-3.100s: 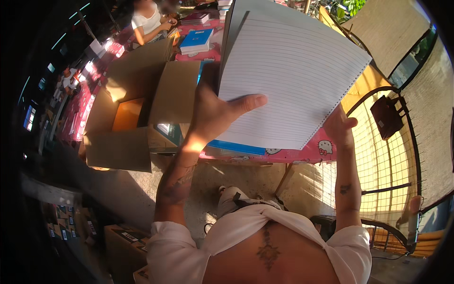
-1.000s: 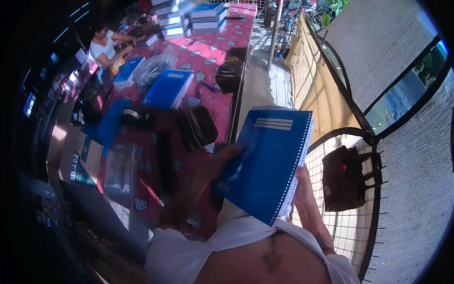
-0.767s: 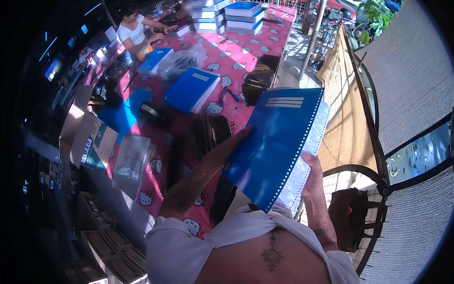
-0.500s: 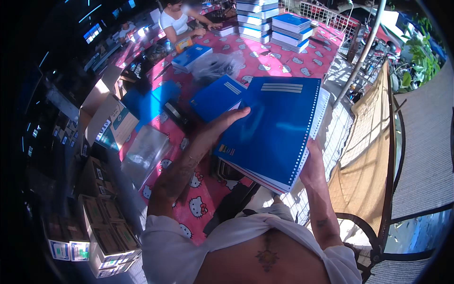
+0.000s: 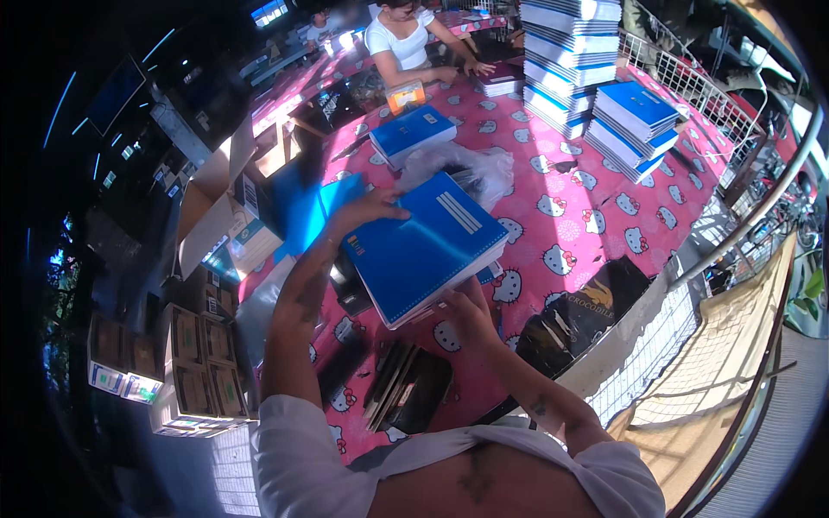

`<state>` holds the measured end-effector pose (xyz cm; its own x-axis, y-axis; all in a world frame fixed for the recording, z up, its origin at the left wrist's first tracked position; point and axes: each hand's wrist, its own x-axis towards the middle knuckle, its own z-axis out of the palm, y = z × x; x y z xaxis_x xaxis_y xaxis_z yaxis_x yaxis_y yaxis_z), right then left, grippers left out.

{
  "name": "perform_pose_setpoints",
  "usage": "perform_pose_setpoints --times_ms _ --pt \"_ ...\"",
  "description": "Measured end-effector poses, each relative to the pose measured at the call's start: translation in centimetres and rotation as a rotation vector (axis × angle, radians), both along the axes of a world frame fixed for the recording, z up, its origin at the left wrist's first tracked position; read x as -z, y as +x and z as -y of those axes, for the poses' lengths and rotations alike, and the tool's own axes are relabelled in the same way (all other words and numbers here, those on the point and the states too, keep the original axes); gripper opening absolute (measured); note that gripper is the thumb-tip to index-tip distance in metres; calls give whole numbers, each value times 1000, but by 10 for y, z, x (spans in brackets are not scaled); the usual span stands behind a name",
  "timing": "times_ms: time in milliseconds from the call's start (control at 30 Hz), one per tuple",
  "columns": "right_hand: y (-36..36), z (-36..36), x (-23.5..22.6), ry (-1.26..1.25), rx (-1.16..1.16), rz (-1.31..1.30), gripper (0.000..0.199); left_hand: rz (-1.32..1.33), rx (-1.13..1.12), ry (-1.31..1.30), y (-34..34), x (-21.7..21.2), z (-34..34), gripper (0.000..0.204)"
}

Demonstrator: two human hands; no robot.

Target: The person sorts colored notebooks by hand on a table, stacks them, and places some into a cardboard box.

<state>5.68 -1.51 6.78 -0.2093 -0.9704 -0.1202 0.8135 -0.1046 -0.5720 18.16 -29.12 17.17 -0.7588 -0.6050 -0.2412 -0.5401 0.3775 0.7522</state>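
A blue-covered notebook [image 5: 423, 250], with punched holes along one edge and white pages beneath, is held tilted above the pink patterned table [image 5: 553, 233]. My left hand [image 5: 373, 212] is closed on its far left edge, thumb on the cover. My right hand [image 5: 466, 312] grips the near edge from below; some of its fingers are hidden under the pages. Behind the notebook lies crumpled clear plastic [image 5: 475, 168]. Below it on the table is a dark tool with metal strips [image 5: 406, 388]. A bit of blue shows under the notebook, mostly hidden.
Tall notebook stacks [image 5: 570, 69] and a shorter stack [image 5: 635, 125] stand far right. A small notebook pile [image 5: 413, 136] sits beyond the plastic. A black box [image 5: 587, 311] lies near the right table edge. Open cartons [image 5: 224, 216] stand left. A co-worker [image 5: 406, 43] sits across the table.
My view has swung to the right. Both hands have carried the notebook leftward from beyond the table's edge to over the table, and its punched edge now faces nearer me.
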Motion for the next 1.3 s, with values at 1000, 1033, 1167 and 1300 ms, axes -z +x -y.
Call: perform_pose_setpoints --times_ms 1000,1033,1167,1300 --pt "-40 -84 10 -452 -256 -1644 31 -103 -256 -423 46 62 -322 40" --pt "-40 -98 0 -451 -252 -1653 31 -220 -335 -702 32 61 -299 38" --pt "-50 -114 -12 -503 -337 -1930 30 -160 -272 -1086 11 103 -220 31" --pt "-85 -126 -4 -421 -304 -1949 27 -123 -210 -1077 27 133 -208 27"
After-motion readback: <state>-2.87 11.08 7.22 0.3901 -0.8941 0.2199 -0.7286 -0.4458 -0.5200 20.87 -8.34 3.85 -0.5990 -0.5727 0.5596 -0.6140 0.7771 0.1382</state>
